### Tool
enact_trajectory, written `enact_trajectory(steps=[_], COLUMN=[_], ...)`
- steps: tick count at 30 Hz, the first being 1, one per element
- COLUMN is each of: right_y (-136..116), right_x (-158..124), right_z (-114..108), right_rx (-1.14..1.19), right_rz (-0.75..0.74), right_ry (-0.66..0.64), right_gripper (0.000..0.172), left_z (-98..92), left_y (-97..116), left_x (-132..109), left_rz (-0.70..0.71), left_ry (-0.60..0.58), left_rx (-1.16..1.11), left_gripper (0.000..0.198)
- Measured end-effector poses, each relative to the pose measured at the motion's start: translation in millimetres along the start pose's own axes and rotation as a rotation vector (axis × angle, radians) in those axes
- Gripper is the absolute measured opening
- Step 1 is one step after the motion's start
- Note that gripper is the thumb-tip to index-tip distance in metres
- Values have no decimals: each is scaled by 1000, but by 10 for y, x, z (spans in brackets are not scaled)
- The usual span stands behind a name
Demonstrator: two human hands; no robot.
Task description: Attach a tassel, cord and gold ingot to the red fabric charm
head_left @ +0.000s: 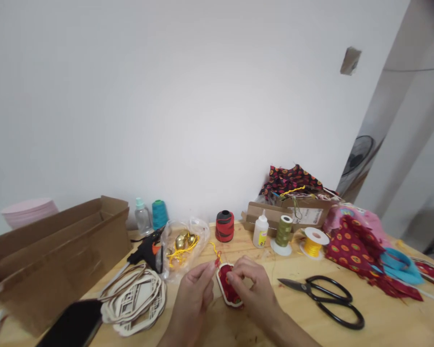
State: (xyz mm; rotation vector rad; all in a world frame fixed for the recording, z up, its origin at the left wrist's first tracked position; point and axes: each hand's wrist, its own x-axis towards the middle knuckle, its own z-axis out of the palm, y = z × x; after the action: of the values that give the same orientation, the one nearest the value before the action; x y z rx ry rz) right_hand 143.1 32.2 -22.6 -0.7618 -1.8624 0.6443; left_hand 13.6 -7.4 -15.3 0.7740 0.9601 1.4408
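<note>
My left hand [194,295] is closed in a pinch on a thin red and yellow cord [216,255] that rises toward the plastic bag. My right hand [251,286] has its fingers pressed onto a small red fabric-covered ornament [228,290] with a pale rim, lying on the wooden table [383,318]. Both hands meet at the near middle of the table. How the cord joins the ornament is hidden by my fingers.
Black scissors [327,299] lie right of my hands. Left are laser-cut wooden frames [137,301], a glue gun [148,250], a bag of gold bells [183,243] and a cardboard box [58,250]. Thread spools [224,225], a glue bottle [261,230] and patterned fabrics [354,248] stand behind.
</note>
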Motion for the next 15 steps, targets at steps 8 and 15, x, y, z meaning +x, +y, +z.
enact_trajectory(steps=[8,15], right_y=[161,342], right_x=[38,138], right_z=[3,-187], right_rx=[-72,-134], right_rz=[0,-9], right_ry=[84,366], right_gripper=[32,24], left_z=[-3,-59], left_y=[-25,-41], left_x=[61,152], left_rz=[-9,-52], left_ry=[30,86], left_rx=[38,-18], left_gripper=[32,36])
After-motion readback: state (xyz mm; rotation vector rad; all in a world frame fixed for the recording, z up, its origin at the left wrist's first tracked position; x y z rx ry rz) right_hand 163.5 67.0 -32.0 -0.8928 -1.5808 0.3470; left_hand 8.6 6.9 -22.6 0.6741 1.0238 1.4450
